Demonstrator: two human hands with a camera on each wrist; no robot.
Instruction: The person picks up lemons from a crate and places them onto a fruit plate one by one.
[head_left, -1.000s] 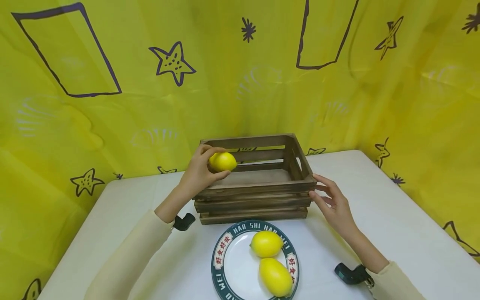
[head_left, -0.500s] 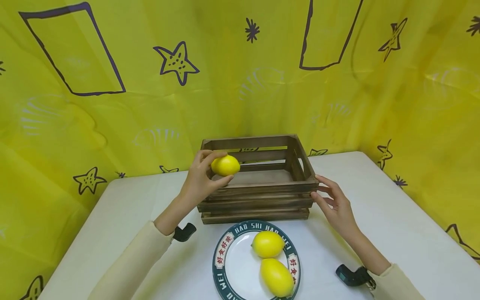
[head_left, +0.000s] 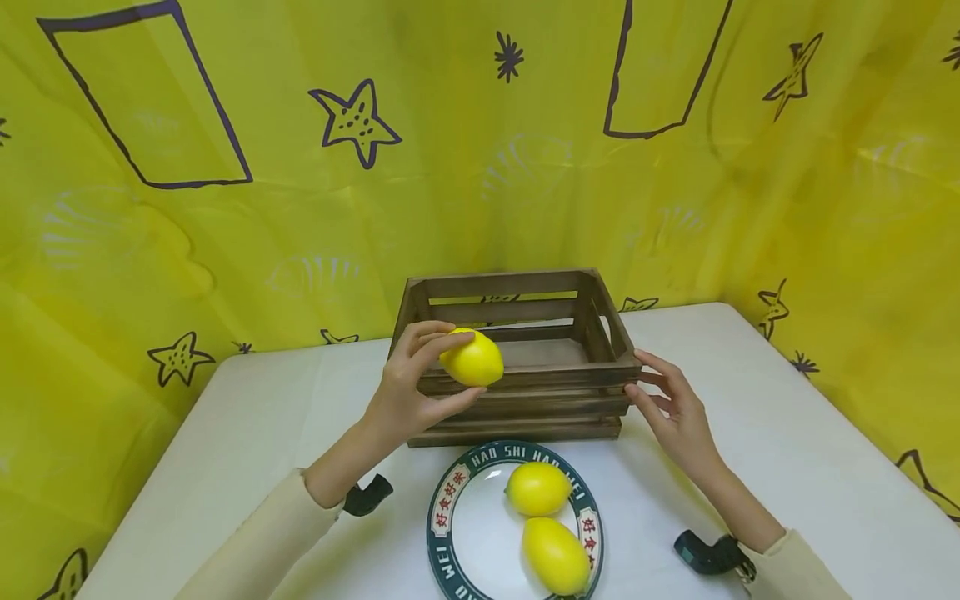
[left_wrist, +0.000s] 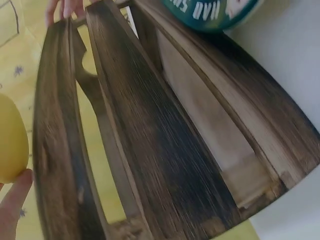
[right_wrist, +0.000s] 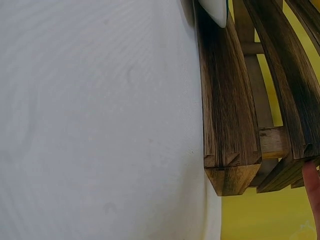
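Between the thumb and fingers of my left hand (head_left: 405,387) is a yellow lemon (head_left: 474,358), raised in front of the left part of a brown wooden slatted crate (head_left: 525,406). The left wrist view catches part of the lemon (left_wrist: 11,140) at its left edge, with the thumb beneath it. My right hand (head_left: 678,417) grips the crate's front right corner, thumb low and fingers at the side. Two more lemons, one (head_left: 538,489) behind the other (head_left: 556,556), lie on a round white plate (head_left: 480,533) with a dark green lettered rim, before the crate.
A white tabletop (head_left: 300,417) carries the crate and plate. Yellow cloth (head_left: 465,208) with drawn stars hangs behind and beside the table. The crate stands near the back edge, and the plate sits close to its front.
My left hand has brought the lemon from over the crate's left interior toward me, right and lower, to in front of its near rim. The right hand has stayed at the corner.
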